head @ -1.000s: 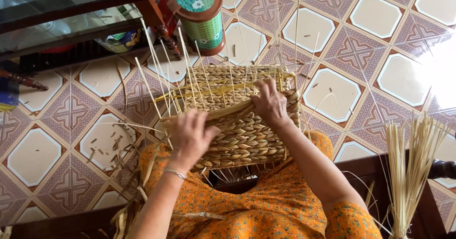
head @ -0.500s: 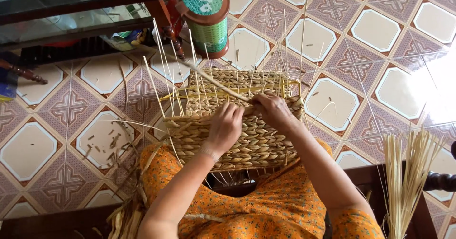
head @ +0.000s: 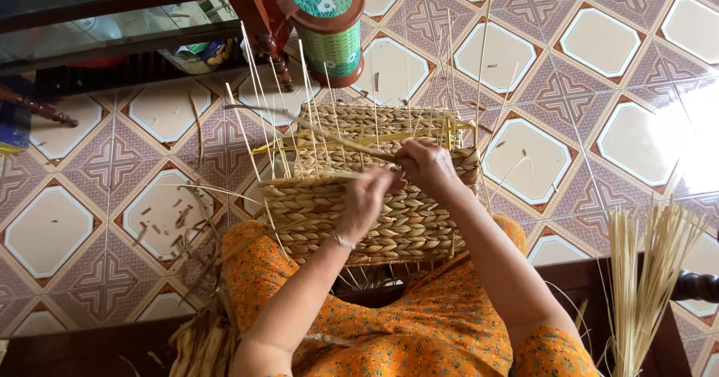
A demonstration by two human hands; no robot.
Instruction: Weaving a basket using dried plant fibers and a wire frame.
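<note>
Right hand point(head: 427, 166) grips straw point(head: 314, 128) over basket point(head: 374, 220), spool point(head: 329, 29) beyond.

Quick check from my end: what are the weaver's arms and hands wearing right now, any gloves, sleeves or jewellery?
No gloves: both hands are bare. The left hand has a thin silvery bangle at the wrist. The right hand shows no jewellery. Both forearms are uncovered; short orange patterned sleeves end near the shoulders.

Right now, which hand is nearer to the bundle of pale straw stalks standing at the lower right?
The right hand, on the woven straw basket, lies closer to the bundle of pale straw stalks; the left hand sits farther left on it.
</note>
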